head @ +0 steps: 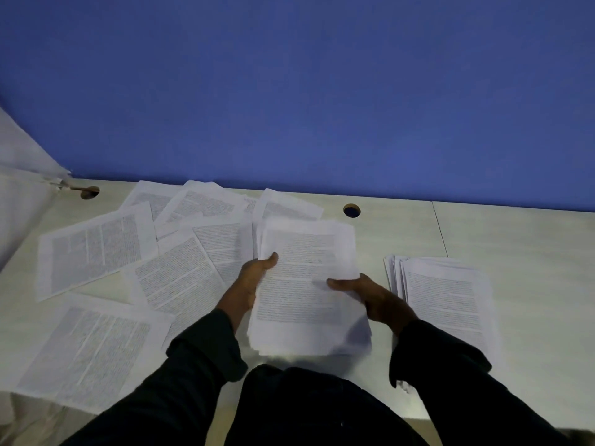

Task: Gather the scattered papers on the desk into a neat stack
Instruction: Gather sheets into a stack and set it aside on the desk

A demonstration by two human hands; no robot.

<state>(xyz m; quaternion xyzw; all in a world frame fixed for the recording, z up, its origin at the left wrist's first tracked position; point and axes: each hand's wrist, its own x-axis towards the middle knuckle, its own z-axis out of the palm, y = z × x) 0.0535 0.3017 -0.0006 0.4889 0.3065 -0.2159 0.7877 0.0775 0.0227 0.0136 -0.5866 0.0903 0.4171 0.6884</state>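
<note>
Holding a bundle of printed sheets (306, 284) up over the middle of the desk (418, 226), edges blurred and ragged, not yet squared. Left hand (254, 278) clasping the left long edge, thumb laid across the top page; right hand (370, 294) clamped on the right edge, thumb on top, fingers hidden beneath. Light stuff, floppy, likely to sag and fan out if pinched at one corner, slick enough for pages to slide apart. Best held just so: both long edges, mid-length, then tapped down to even things up. Off to the right, lying flat, a fanned stack of papers (447, 294), roughly gathered. Off to the left, scattered loose pages (96, 249), overlapping at odd angles, reaching back to the blue partition (289, 91). Plenty left to collect, by the look of it.
</note>
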